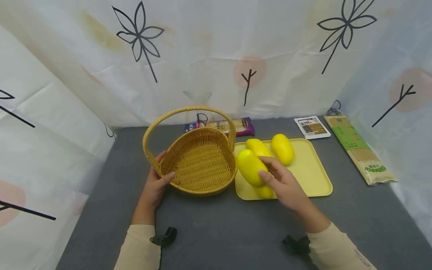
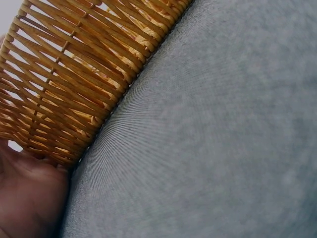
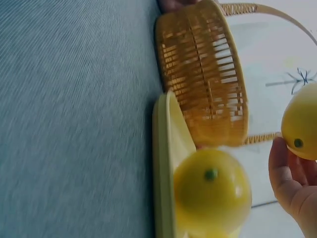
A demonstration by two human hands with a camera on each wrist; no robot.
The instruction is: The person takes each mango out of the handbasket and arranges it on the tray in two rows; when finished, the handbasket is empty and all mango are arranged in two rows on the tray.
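Observation:
My left hand [image 1: 156, 187] grips the left side of a round wicker basket [image 1: 199, 165], its thumb over the rim near the foot of the arched handle. The basket has nothing inside, and its woven side [image 2: 84, 64] fills the upper left of the left wrist view. Between thumb and fingers my right hand [image 1: 283, 183] holds a yellow mango [image 1: 250, 168] above the left part of a pale yellow tray [image 1: 312, 176]. That held mango also shows raised clear of the tray in the right wrist view. Several more mangoes [image 1: 282, 149] lie on the tray, one partly hidden beneath the held one.
Behind the basket lies a purple-ended packet [image 1: 247, 126] of noodles. A small white pouch [image 1: 312, 127] is behind the tray, and a long green and tan packet [image 1: 359, 148] lies along the right. A patterned curtain [image 1: 202, 75] surrounds the grey table [image 1: 216, 232].

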